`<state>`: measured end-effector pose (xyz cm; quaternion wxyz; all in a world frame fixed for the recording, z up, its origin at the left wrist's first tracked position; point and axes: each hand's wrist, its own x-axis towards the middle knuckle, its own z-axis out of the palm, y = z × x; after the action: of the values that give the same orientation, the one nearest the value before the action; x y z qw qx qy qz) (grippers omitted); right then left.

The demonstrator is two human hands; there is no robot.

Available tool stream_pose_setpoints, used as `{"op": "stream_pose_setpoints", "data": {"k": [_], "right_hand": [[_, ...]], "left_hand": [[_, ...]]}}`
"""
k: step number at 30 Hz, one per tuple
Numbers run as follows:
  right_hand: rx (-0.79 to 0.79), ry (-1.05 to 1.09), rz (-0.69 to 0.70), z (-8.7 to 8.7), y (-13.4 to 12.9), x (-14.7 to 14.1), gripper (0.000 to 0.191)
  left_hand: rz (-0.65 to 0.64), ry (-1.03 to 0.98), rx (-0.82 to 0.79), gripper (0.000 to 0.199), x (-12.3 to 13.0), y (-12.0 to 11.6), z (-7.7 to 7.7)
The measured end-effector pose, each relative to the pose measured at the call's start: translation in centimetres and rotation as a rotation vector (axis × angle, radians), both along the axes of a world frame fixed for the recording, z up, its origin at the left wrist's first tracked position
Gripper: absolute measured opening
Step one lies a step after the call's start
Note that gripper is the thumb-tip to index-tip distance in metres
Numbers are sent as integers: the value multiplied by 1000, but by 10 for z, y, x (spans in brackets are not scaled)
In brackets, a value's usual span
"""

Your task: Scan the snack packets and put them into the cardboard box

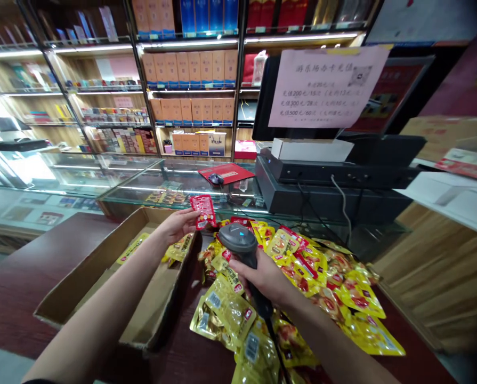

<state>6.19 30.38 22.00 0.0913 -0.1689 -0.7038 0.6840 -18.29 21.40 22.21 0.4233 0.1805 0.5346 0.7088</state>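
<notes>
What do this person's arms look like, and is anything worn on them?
The left arm and right arm are bare, without gloves, watches or bracelets; a dark sleeve edge seems to show at the picture's bottom by the left arm.

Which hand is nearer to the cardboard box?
Left. The left hand is over the edge of the cardboard box; the right hand is farther away, over the yellow packets.

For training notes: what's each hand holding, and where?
The right hand grips a barcode scanner by its handle; the left hand holds a red packet by its lower end.
</notes>
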Motion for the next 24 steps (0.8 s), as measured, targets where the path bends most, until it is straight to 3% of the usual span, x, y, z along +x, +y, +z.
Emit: {"op": "stream_pose_setpoints", "data": {"k": [3, 6, 11, 16, 20, 24], "right_hand": [[17, 35, 55, 8, -11, -10, 26], [14, 29, 91, 13, -22, -22, 26], [31, 16, 160, 17, -41, -44, 24], [44, 38, 169, 19, -43, -46, 23], [43, 53, 93, 21, -22, -28, 25], [45, 53, -16, 24, 4, -8, 29]], "left_hand": [[141, 78, -75, 22, -25, -46, 7], [181, 148, -136, 33, -44, -88, 5], [258, 335, -218, 52, -51, -121, -3], [222, 467, -256, 60, -29, -102, 6], [155, 557, -186, 53, 2, -62, 15], [-35, 751, -187, 46, 36, -15, 10]]}}
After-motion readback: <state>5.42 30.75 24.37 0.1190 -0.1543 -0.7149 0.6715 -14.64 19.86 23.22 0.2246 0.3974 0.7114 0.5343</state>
